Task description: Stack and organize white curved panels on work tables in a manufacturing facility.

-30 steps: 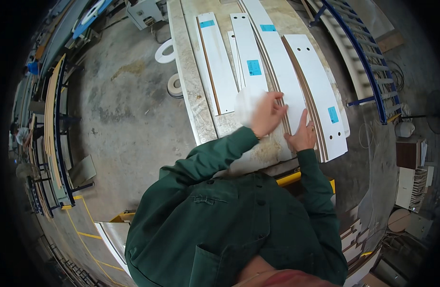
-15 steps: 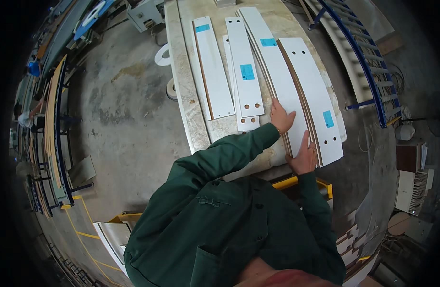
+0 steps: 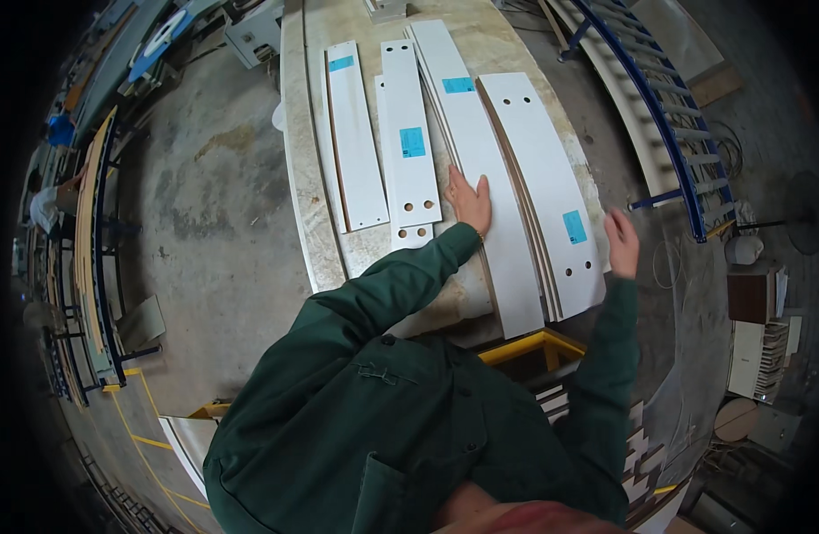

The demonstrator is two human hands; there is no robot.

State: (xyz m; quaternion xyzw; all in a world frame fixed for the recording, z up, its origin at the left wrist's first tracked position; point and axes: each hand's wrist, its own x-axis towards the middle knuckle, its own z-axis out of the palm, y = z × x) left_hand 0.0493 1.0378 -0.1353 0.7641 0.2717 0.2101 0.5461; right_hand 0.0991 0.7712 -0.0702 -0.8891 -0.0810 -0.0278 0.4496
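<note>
Four groups of long white boards with blue labels lie lengthwise on a worn, pale worktable [image 3: 316,214]. My left hand [image 3: 469,203] rests against the left edge of the long stacked boards [image 3: 467,116], its fingers stretched out and thumb apart. Just off the right edge of the rightmost board stack [image 3: 543,151], which has paired holes, my right hand [image 3: 622,243] is raised, fingers loosely bent and nothing visible in it. Left of these lie a board with paired holes [image 3: 409,107], overlapping another beneath it, and a narrower white board [image 3: 356,147] with a brown edge.
A blue-framed roller conveyor [image 3: 685,125] stands to the right. A yellow frame [image 3: 534,345] shows by the table's near end. Racks with long boards [image 3: 93,222] stand on the left, where a person [image 3: 46,209] is seen. Strips are piled at lower right [image 3: 641,449].
My right hand has left the near end of the long boards and moved right, past the rightmost stack. My left hand stays on the long boards' edge. The view has shifted to the right.
</note>
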